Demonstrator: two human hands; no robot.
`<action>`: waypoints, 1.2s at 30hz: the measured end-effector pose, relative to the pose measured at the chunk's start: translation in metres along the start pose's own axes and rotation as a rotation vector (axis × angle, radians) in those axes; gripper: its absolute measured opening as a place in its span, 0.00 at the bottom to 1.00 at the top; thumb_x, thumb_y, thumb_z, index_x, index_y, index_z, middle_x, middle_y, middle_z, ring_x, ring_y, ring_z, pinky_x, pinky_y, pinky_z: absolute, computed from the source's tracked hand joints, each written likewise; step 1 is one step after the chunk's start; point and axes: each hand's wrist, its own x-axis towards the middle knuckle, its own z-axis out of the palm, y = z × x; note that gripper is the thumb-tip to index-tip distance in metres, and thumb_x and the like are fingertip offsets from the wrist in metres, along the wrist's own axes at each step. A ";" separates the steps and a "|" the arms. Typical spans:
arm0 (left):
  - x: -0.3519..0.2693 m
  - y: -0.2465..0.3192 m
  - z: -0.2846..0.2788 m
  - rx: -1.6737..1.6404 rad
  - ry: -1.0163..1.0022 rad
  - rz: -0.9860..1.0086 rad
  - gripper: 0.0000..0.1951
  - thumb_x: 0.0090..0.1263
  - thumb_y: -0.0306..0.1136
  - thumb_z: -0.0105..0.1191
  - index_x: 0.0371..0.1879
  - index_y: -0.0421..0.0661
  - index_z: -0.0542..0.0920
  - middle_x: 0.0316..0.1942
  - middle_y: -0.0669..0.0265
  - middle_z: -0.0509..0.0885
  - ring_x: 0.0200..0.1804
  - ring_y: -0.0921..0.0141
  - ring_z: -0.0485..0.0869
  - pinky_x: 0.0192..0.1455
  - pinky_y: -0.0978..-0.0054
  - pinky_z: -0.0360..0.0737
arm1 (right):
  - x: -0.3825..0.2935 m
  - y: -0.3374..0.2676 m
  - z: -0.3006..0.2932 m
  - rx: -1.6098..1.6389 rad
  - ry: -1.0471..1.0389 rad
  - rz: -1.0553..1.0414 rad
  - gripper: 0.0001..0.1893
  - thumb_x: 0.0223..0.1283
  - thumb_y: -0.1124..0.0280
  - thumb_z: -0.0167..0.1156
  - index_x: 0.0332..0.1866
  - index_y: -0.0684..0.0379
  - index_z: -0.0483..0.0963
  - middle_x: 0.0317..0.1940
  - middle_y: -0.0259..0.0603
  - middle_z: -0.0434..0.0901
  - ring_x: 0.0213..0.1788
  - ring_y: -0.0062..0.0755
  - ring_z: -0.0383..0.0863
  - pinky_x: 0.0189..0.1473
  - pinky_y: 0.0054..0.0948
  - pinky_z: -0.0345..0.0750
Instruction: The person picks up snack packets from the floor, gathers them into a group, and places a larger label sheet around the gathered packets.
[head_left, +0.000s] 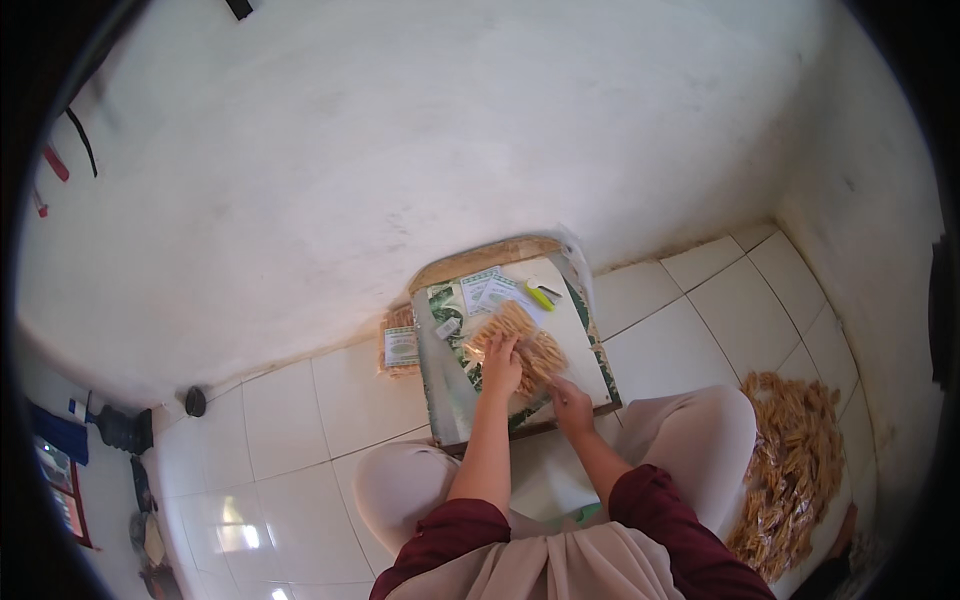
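My left hand (501, 365) lies over clear plastic packets of tan stick-shaped snacks (508, 318), fingers stretched forward. Whether it grips or only presses is unclear. Close by, my right hand (571, 406) pinches the near edge of a snack packet (543, 358). Both hands work above a low, worn table (446, 409) with a green and white top. Printed paper labels (491, 289) lie at its far side, beside a lime-green stapler (541, 295). A small white box (448, 328) bearing print sits left of the packets.
Left of the table, a labelled bundle of packets (400, 346) stands on the floor by the wall. A large heap of filled packets (791, 472) covers the tiles (720, 330) beyond my right knee. Another person's limb (846, 529) shows at the lower right. Behind the table rises a white wall (450, 150).
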 end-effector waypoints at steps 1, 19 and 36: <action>0.000 0.000 0.000 -0.008 -0.006 -0.001 0.20 0.66 0.31 0.44 0.59 0.56 0.71 0.69 0.60 0.57 0.70 0.53 0.52 0.68 0.59 0.58 | 0.002 -0.001 0.001 -0.042 -0.004 -0.028 0.11 0.57 0.74 0.57 0.46 0.62 0.77 0.39 0.52 0.80 0.40 0.46 0.82 0.37 0.31 0.78; -0.009 0.011 0.003 0.080 0.022 -0.016 0.22 0.67 0.32 0.42 0.62 0.58 0.67 0.70 0.62 0.55 0.72 0.55 0.50 0.69 0.52 0.53 | 0.017 0.004 0.023 -0.039 -0.012 -0.025 0.13 0.53 0.81 0.58 0.45 0.61 0.77 0.36 0.46 0.80 0.38 0.40 0.81 0.39 0.30 0.77; -0.002 0.035 0.022 0.344 0.029 0.365 0.20 0.70 0.48 0.38 0.59 0.61 0.71 0.69 0.67 0.59 0.71 0.59 0.54 0.69 0.47 0.43 | 0.007 0.012 0.019 0.126 -0.026 -0.003 0.13 0.44 0.85 0.56 0.38 0.62 0.73 0.30 0.49 0.76 0.35 0.51 0.77 0.39 0.39 0.75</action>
